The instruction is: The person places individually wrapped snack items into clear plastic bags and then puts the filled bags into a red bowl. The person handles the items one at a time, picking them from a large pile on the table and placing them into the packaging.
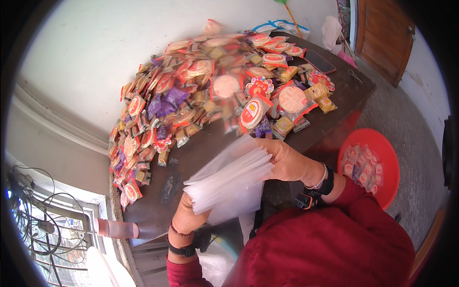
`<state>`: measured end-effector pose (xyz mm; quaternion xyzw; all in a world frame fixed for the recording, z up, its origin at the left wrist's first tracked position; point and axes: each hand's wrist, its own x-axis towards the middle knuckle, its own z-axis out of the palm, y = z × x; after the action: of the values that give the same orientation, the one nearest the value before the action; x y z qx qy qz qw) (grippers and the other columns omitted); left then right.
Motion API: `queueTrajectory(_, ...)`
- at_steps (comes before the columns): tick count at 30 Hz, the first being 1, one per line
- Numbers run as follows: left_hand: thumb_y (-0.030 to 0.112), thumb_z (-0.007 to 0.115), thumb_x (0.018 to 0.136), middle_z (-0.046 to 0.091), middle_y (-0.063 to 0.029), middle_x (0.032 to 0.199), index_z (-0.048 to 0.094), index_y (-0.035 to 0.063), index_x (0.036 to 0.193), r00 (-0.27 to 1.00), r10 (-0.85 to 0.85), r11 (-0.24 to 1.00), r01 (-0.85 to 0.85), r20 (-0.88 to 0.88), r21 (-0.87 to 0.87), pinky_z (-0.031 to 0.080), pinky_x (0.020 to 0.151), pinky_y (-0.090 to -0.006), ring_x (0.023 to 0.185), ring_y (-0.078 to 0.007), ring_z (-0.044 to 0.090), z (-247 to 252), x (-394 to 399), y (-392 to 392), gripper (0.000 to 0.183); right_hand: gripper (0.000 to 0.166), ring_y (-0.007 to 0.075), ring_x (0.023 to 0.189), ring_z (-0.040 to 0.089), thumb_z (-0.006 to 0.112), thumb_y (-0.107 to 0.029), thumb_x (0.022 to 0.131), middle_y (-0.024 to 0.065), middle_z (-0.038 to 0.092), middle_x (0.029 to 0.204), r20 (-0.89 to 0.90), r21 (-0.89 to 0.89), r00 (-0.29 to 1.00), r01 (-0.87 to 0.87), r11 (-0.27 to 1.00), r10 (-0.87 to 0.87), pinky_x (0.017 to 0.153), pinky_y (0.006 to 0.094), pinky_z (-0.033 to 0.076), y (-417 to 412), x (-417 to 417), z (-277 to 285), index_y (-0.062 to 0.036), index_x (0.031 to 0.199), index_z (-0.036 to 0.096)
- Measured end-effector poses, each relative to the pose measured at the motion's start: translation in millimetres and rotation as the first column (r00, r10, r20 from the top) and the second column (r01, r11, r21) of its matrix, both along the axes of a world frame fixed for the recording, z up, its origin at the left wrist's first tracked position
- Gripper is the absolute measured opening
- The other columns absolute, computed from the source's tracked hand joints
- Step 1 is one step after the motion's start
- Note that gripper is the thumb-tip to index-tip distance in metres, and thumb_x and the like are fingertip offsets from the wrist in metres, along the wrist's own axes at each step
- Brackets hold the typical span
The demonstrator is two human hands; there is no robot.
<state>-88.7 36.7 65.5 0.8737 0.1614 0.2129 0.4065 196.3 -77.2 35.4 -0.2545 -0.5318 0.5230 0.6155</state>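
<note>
A thick stack of clear plastic bags [229, 175] spans the space between both hands, its edges fanned. My left hand [190, 215] grips the stack's lower left end, with the fingers partly hidden under the bags. At the upper right end, my right hand [287, 159] holds the same stack. Beyond the hands, a large heap of individually wrapped snacks [193, 89] spreads over the dark table [204, 150]. Round wrapped rice crackers [252, 113], purple packets [175, 96] and small yellow packets [283, 127] lie in it.
On the floor at right stands a red plastic basin [392, 161] with filled clear bags [362, 166]. A smartphone [320, 61] and keys [355, 76] lie at the table's far right. A pink bottle [117, 229] is at the left edge, near a window with tangled cables [46, 226].
</note>
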Motion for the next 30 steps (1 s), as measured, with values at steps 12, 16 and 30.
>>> queueTrajectory(12, -0.012, 0.069, 0.093, 0.077, -0.0013, 0.113, 0.074, 0.003, 0.123, 0.974, 0.221, 0.925, -0.228, -0.058, -0.305, 0.053, 0.095, -0.0294, 0.106, -0.0102, 0.068, 25, -8, -15, 0.034, 0.061, 0.0136, 0.125, 0.064, 0.076, 0.004, 0.093, 0.0065, 0.069, 0.136, 0.152, 0.107, 0.986, 0.048, 0.993, -0.064, 0.108, 0.0324, 0.051, 9, -5, -11, -0.0061, 0.15, 0.057)
queueTrajectory(16, -0.009, 0.066, 0.097, 0.076, 0.0001, 0.113, 0.074, 0.0019, 0.122, 0.96, 0.274, 0.904, -0.274, -0.047, -0.327, 0.053, 0.092, -0.0272, 0.105, -0.0079, 0.066, 39, -22, -5, 0.028, 0.06, 0.014, 0.121, 0.065, 0.074, 0.004, 0.095, 0.0086, 0.07, 0.134, 0.107, 0.031, 0.993, -0.048, 0.998, 0.044, 0.106, 0.0325, 0.052, 9, -16, -7, -0.0065, 0.151, 0.056)
queueTrajectory(30, -0.009, 0.054, 0.084, 0.071, -0.0139, 0.135, 0.067, 0.02, 0.141, 0.692, 0.721, 0.311, -0.267, -0.043, 0.912, 0.053, 0.105, -0.0459, 0.123, -0.0353, 0.068, 41, -92, 42, 0.066, 0.026, 0.0151, 0.092, 0.073, 0.067, -0.003, 0.102, 0.0121, 0.074, 0.116, 0.117, -0.187, 0.992, -0.028, 0.982, 0.05, 0.084, 0.0293, 0.06, 14, 1, -31, -0.0004, 0.128, 0.064)
